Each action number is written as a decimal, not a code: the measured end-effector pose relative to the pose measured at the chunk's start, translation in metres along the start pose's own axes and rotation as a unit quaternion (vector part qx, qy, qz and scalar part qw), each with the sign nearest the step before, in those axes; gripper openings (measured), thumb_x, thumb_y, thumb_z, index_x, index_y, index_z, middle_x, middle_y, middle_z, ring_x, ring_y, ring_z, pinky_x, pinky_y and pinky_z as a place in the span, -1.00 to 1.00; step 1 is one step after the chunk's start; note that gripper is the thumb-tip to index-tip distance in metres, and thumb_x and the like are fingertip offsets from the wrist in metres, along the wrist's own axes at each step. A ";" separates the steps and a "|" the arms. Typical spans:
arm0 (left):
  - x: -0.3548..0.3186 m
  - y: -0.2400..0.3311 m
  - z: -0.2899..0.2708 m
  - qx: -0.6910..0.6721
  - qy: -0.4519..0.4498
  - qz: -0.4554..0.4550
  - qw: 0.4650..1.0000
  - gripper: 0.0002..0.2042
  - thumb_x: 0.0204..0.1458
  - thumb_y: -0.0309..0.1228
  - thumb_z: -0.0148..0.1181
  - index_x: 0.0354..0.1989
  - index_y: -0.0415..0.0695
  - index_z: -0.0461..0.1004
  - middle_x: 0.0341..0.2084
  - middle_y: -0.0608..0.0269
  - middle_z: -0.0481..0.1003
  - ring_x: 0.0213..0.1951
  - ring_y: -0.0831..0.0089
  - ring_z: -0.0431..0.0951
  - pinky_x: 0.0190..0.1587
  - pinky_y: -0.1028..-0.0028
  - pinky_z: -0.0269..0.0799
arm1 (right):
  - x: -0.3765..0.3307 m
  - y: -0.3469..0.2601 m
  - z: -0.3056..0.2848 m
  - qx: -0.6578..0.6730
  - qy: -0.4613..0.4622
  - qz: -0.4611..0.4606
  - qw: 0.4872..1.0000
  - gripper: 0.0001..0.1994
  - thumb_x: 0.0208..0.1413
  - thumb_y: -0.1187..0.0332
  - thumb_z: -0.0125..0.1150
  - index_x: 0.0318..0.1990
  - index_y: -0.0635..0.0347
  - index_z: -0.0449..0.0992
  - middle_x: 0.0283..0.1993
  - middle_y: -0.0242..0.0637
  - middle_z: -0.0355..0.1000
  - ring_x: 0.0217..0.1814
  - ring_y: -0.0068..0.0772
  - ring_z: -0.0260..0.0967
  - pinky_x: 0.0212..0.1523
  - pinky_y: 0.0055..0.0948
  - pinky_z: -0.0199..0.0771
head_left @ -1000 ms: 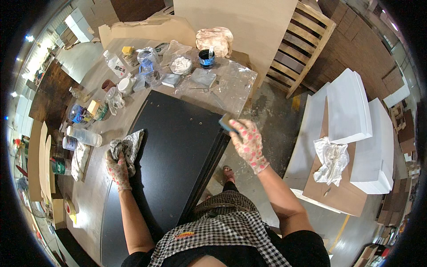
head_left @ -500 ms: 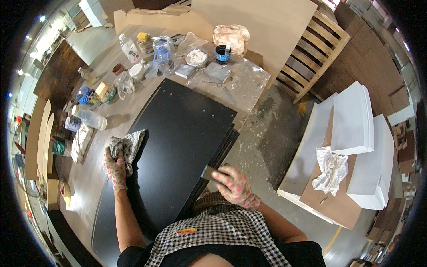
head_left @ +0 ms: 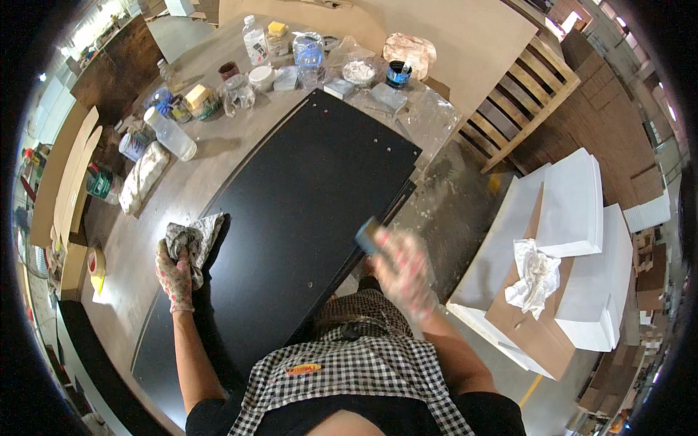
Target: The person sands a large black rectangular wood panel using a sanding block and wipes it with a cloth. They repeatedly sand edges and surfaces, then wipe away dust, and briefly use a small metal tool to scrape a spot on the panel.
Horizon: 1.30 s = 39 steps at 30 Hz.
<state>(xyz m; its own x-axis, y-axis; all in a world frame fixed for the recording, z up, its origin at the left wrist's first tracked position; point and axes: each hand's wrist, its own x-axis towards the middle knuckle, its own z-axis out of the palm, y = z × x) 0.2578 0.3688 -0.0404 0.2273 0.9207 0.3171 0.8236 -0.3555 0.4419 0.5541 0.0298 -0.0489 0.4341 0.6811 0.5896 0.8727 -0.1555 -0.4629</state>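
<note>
Panels, black and flat (head_left: 305, 196), lie stacked on the surface (head_left: 138, 254) between the two hands, the top one running slantwise from the waist toward the far side, with small holes near its far edge. A blue-grey and brown block (head_left: 367, 234) sits at the stack's right edge, at the fingertips of the right hand (head_left: 407, 272); whether it touches the panel cannot be told. That hand, in a pale glove with pink dots, is blurred, its fingers closed around the block. The left hand (head_left: 174, 280), gloved alike, is clamped on a crumpled grey-stained cloth (head_left: 195, 240) at the stack's left edge.

Beyond the cloth, a rolled white bundle (head_left: 144, 178) and a tilted clear bottle (head_left: 171, 134) lie near each other on the surface. Farther back are a white lidded tub (head_left: 262, 76), a bowl of white material (head_left: 358, 71) and a black-and-blue pot (head_left: 398, 73). To the right, a slatted wooden frame (head_left: 527, 94) leans by brown boards, and a white rag (head_left: 534, 276) lies beside white stacked sheets (head_left: 571, 203) above a concrete floor (head_left: 454, 211).
</note>
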 end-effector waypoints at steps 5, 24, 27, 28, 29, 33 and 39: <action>-0.012 -0.030 -0.017 0.005 -0.004 0.040 0.999 -0.50 0.04 -0.34 0.24 0.15 -0.28 0.33 -0.05 -0.13 0.49 0.02 -0.01 0.48 0.09 0.21 0.36 | 0.003 -0.002 0.006 -0.072 0.003 0.088 0.994 -0.44 0.11 0.34 0.22 0.30 0.01 0.25 -0.09 -0.06 0.31 -0.12 -0.07 0.34 -0.16 -0.16 0.40; -0.052 -0.053 -0.061 0.028 0.022 0.016 0.999 -0.60 0.03 -0.28 0.22 0.00 -0.24 0.43 -0.14 -0.09 0.49 -0.03 0.00 0.47 0.02 0.20 0.36 | -0.066 -0.115 0.008 0.107 -0.076 -0.070 0.989 -0.40 -0.03 0.44 0.31 0.25 0.03 0.33 -0.04 -0.11 0.37 -0.09 -0.09 0.40 -0.16 -0.19 0.50; -0.050 -0.048 -0.061 0.049 0.022 0.003 0.999 -0.53 0.02 -0.26 0.22 0.08 -0.25 0.40 -0.04 -0.10 0.48 0.04 0.01 0.45 0.09 0.21 0.34 | -0.066 -0.122 0.011 -0.029 -0.036 0.056 0.997 -0.45 -0.03 0.48 0.27 0.20 0.14 0.35 0.00 -0.08 0.38 -0.04 -0.10 0.37 -0.19 -0.20 0.48; -0.049 -0.047 -0.061 0.053 0.013 -0.011 0.998 -0.48 0.02 -0.24 0.23 0.13 -0.25 0.37 0.01 -0.10 0.46 0.07 0.01 0.45 0.12 0.22 0.33 | -0.075 -0.134 0.011 -0.013 -0.067 0.059 0.996 -0.48 0.01 0.45 0.27 0.19 0.10 0.37 -0.02 -0.09 0.39 -0.05 -0.12 0.38 -0.18 -0.19 0.48; -0.049 -0.046 -0.062 0.034 0.004 -0.025 0.999 -0.48 0.01 -0.24 0.23 0.14 -0.23 0.37 0.02 -0.09 0.46 0.07 0.02 0.45 0.13 0.21 0.32 | -0.084 -0.145 0.015 0.015 -0.112 -0.024 0.993 -0.49 0.00 0.43 0.28 0.18 0.12 0.39 -0.03 -0.09 0.40 -0.04 -0.13 0.39 -0.17 -0.23 0.52; -0.046 -0.045 -0.064 0.000 -0.019 -0.023 1.000 -0.50 0.01 -0.24 0.23 0.12 -0.20 0.38 0.01 -0.08 0.47 0.07 0.01 0.44 0.13 0.21 0.32 | -0.106 -0.187 0.021 0.166 -0.129 -0.173 0.962 -0.49 0.05 0.33 0.26 0.21 0.11 0.37 -0.07 -0.12 0.36 -0.13 -0.11 0.38 -0.22 -0.20 0.48; -0.043 -0.047 -0.063 -0.020 -0.021 -0.012 1.000 -0.55 0.01 -0.20 0.24 0.06 -0.14 0.45 -0.05 -0.03 0.51 0.07 0.06 0.46 0.11 0.22 0.34 | -0.117 -0.202 0.028 0.061 -0.088 0.021 0.994 -0.49 0.00 0.40 0.31 0.18 0.05 0.41 -0.02 -0.12 0.33 -0.08 -0.13 0.37 -0.19 -0.29 0.50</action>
<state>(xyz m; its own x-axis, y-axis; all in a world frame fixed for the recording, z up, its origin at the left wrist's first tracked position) 0.1764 0.3358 -0.0217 0.2305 0.9344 0.2717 0.8071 -0.3396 0.4830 0.3213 0.0017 -0.0427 0.4146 0.7922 0.4477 0.8160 -0.1060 -0.5682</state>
